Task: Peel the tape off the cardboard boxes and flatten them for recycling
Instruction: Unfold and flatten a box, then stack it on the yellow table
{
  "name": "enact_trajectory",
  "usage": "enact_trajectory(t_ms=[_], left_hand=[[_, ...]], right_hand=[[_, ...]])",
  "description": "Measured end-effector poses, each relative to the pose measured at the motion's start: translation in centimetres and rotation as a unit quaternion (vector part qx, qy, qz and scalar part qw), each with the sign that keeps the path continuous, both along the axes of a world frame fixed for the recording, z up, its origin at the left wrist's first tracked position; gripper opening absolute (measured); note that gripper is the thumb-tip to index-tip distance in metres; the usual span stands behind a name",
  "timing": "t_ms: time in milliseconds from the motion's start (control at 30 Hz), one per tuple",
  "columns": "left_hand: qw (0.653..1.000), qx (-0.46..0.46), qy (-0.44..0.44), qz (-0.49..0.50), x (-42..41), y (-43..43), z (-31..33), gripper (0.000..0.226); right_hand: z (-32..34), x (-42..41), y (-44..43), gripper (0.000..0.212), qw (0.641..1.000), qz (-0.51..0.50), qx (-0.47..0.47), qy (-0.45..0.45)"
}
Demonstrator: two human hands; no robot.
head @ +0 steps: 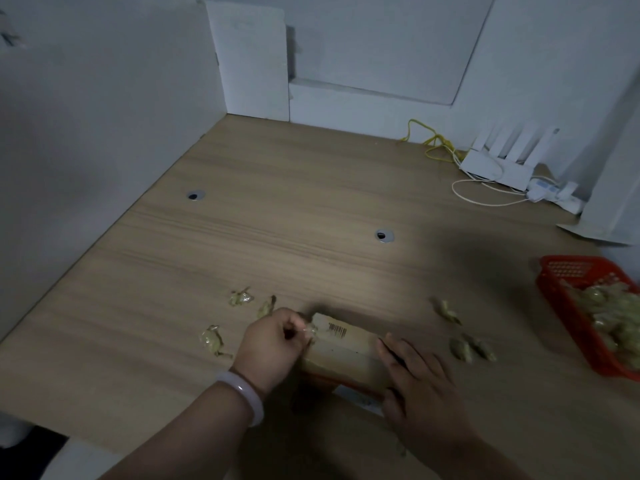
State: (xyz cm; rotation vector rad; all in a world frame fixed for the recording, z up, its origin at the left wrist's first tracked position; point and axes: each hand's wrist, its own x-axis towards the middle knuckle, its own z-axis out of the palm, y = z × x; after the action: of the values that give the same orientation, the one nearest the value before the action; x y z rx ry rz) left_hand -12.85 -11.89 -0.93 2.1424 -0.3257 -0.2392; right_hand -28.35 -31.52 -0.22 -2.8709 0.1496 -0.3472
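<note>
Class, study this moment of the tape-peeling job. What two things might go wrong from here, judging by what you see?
The left hand pinches only a small tag of tape at the cardboard box corner, so it may snap off short. Crumpled tape wads lie loose on the table, outside the red basket; they might stick to the box.

Cardboard box (pixel 346 348) gripped at both ends on the table (pixel 294 202).
I see the left hand (pixel 273 344) pinching tape (pixel 309 331) at the box's left end and the right hand (pixel 419 382) resting on its right end. Tape wads (pixel 212 339) lie around, with more in the red basket (pixel 554 292).
</note>
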Motion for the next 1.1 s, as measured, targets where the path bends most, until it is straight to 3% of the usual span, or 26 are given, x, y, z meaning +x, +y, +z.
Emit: enact_trajectory(t_ms=[133,267,433,600,700,1000,1100], left_hand=[[0.983,-0.079,0.138,0.094,0.1,0.1,-1.0,0.014],[0.931,-0.199,0.241,0.19,-0.4,-0.6,-1.5,0.021],[0.914,-0.226,0.239,0.238,-0.9,-1.1,-1.1,0.022],[0.855,-0.316,0.313,0.266,-1.3,-0.6,-1.2,0.02],[0.842,-0.33,0.335,0.265,-1.2,-0.4,-1.4,0.019],[0.952,-0.199,0.193,0.132,-0.5,1.0,-0.2,0.022],[0.946,-0.227,0.193,0.128,-0.5,2.3,0.3,0.017]], right_hand=[[-0.3,-0.1,-0.2,0.066,1.0,0.002,0.0,0.0],[-0.4,0.0,-0.1,0.066,1.0,-0.005,-0.006,0.017],[-0.3,-0.1,-0.1,0.066,1.0,0.0,-0.005,0.017],[-0.3,-0.1,0.0,0.066,1.0,-0.002,-0.003,0.02],[-0.5,-0.1,-0.1,0.067,1.0,0.0,-0.005,0.024],[-0.7,0.0,-0.1,0.065,0.999,-0.013,-0.013,0.04],[-0.9,0.0,-0.1,0.066,0.999,-0.018,-0.01,0.042]])
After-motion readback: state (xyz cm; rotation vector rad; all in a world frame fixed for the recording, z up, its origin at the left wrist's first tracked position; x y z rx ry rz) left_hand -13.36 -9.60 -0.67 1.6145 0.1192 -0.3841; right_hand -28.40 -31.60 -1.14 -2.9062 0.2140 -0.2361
